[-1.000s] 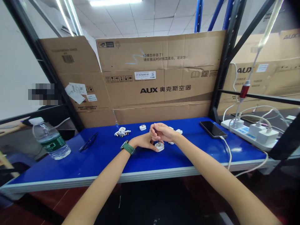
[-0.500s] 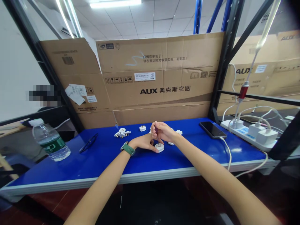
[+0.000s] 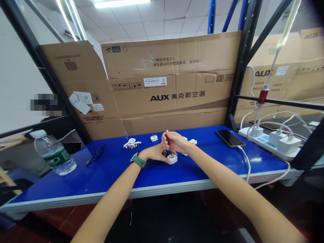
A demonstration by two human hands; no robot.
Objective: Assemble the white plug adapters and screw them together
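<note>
On the blue tabletop, a white three-pin plug (image 3: 173, 159) lies with its pins facing up. The thumb and fingers of my left hand (image 3: 157, 153) hold it at its left side; a green-strapped watch (image 3: 138, 160) is on that wrist. Directly above the plug, my right hand (image 3: 176, 141) is closed with curled fingers around a slim upright tool that looks like a screwdriver. Its shaft points down at the plug, and most of it is hidden by the fingers. Another white plug (image 3: 154, 137) stands behind my hands, and several plug pieces (image 3: 132, 143) lie to the left.
More white plug parts (image 3: 192, 141) show behind my right wrist. To the right are a phone (image 3: 230, 138) on a cable and a power strip (image 3: 269, 143) with chargers. Glasses (image 3: 95, 155) and a water bottle (image 3: 54, 153) are at the left. Cardboard (image 3: 174, 114) closes off the back.
The view has shifted slightly. Both hands stay at the same plug, with only a slight change in the right hand's fingers.
</note>
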